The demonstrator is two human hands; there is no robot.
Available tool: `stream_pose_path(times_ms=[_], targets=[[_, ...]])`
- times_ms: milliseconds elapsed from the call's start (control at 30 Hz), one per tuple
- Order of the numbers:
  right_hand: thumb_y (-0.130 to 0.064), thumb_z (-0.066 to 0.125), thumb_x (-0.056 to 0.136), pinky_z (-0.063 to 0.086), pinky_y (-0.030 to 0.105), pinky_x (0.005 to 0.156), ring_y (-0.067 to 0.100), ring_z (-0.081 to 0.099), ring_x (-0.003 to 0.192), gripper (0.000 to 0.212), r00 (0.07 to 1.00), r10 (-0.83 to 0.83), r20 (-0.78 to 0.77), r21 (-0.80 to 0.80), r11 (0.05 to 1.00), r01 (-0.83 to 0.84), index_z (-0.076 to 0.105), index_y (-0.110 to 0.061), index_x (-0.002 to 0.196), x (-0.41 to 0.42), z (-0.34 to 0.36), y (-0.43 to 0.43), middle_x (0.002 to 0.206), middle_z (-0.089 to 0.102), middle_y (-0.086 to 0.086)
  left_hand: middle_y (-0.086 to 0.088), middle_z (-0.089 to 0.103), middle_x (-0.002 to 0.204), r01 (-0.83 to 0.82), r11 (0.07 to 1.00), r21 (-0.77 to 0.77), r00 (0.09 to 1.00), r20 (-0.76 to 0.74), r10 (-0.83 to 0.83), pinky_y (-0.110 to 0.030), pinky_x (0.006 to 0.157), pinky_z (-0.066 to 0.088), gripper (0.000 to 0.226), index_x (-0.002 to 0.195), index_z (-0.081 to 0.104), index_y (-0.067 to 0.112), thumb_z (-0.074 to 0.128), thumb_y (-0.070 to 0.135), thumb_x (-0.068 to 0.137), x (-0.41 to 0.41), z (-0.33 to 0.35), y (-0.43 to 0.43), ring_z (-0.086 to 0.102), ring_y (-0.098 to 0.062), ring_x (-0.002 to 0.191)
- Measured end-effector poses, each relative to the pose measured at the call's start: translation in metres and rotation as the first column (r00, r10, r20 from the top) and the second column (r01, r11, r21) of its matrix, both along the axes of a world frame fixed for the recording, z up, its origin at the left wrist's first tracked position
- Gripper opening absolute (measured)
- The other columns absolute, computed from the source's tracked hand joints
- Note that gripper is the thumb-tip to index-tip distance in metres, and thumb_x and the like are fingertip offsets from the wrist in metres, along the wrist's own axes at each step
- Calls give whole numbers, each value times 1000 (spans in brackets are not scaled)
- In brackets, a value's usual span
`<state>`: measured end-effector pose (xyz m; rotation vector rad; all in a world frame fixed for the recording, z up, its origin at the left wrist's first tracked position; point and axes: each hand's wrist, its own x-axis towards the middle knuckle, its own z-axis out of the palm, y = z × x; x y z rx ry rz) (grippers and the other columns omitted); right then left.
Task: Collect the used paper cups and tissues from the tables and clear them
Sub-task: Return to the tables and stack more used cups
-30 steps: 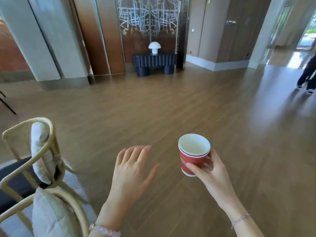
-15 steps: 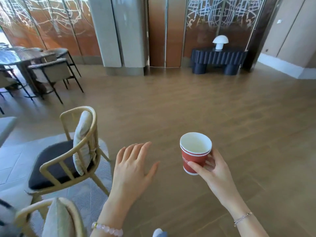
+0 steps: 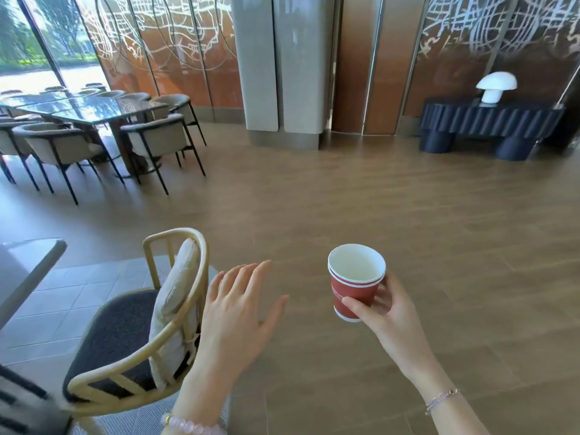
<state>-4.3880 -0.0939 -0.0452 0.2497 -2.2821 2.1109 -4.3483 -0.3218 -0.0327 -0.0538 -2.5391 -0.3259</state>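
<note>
My right hand [image 3: 390, 321] grips red paper cups [image 3: 354, 285] with white rims, two nested one inside the other, held upright over the wooden floor. The inner cup looks empty. My left hand [image 3: 233, 321] hovers open to the left of the cups, palm down, fingers spread, holding nothing, just right of a chair back. No tissues are in view.
A cane chair [image 3: 125, 346] with a dark seat and pale cushion stands at lower left beside a grey table corner [image 3: 28, 271]. A long glass table [image 3: 84, 105] with several chairs is far left. A grey pillar [image 3: 282, 67] and a dark console [image 3: 489, 120] with a lamp stand ahead.
The view has swung to the left: the console moved to the right edge and the long table came into sight. Both hands keep their pose, the cups still held.
</note>
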Motion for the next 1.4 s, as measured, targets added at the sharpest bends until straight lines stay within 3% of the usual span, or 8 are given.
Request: stream_pose_path(times_ms=[133, 267, 367, 633, 800, 933, 1133, 1400], targets=[[-15, 81, 73, 53, 22, 78, 6, 67, 98, 52, 997, 73, 3, 8, 997, -73, 57, -29, 116, -80, -7, -26, 103, 71, -12, 4, 63, 114, -93, 996, 1, 996, 14, 93, -32, 99, 31, 54, 122, 57, 18, 42, 53, 85, -62, -4, -25, 58, -22, 108], [-30, 82, 66, 54, 23, 80, 7, 66, 100, 53, 990, 140, -8, 15, 990, -140, 58, -36, 113, -169, -13, -56, 104, 71, -13, 3, 63, 118, -187, 982, -8, 981, 59, 187, -40, 100, 38, 58, 125, 56, 18, 37, 55, 86, -132, -11, -51, 57, -22, 112], [-38, 82, 64, 51, 33, 87, 7, 65, 104, 56, 979, 204, 0, 29, 979, -203, 55, -40, 114, -241, -14, -80, 108, 70, -14, 4, 63, 117, -241, 970, -23, 968, 72, 242, -41, 99, 39, 59, 125, 56, 18, 36, 56, 86, -191, -10, -70, 57, -22, 111], [-17, 81, 72, 50, 15, 77, 4, 66, 99, 53, 932, 362, -8, 15, 932, -362, 55, -37, 114, -422, -2, -156, 103, 70, -15, 5, 64, 112, -371, 928, -20, 928, 42, 371, -42, 92, 45, 55, 123, 56, 19, 39, 56, 86, -345, -1, -130, 60, -20, 103], [-12, 81, 71, 50, 23, 82, 5, 65, 100, 56, 911, 412, 18, 16, 911, -413, 55, -33, 116, -508, -5, -213, 105, 70, -11, 1, 66, 109, -451, 893, -15, 892, 27, 451, -45, 90, 47, 56, 120, 59, 15, 41, 54, 84, -416, -3, -178, 62, -25, 101], [-11, 81, 70, 52, 18, 79, 5, 66, 99, 57, 890, 455, 26, 26, 890, -456, 55, -29, 118, -578, -11, -266, 105, 70, -9, 1, 66, 109, -503, 864, -2, 864, 23, 503, -42, 88, 47, 56, 120, 58, 15, 41, 53, 84, -474, -9, -224, 61, -24, 101], [-16, 83, 69, 50, 28, 86, 7, 66, 100, 57, 863, 505, 15, 42, 862, -505, 55, -36, 115, -682, -13, -370, 105, 70, -10, 3, 65, 111, -553, 833, 31, 833, 17, 552, -43, 93, 44, 57, 122, 57, 16, 40, 54, 83, -569, -10, -320, 59, -23, 104], [-14, 84, 66, 51, 26, 82, 4, 66, 98, 60, 788, 615, 7, 26, 788, -615, 56, -38, 114, -793, -6, -517, 103, 71, -12, 2, 64, 111, -647, 762, 23, 762, -3, 648, -43, 93, 44, 56, 121, 58, 16, 42, 53, 83, -660, 5, -435, 59, -23, 103]])
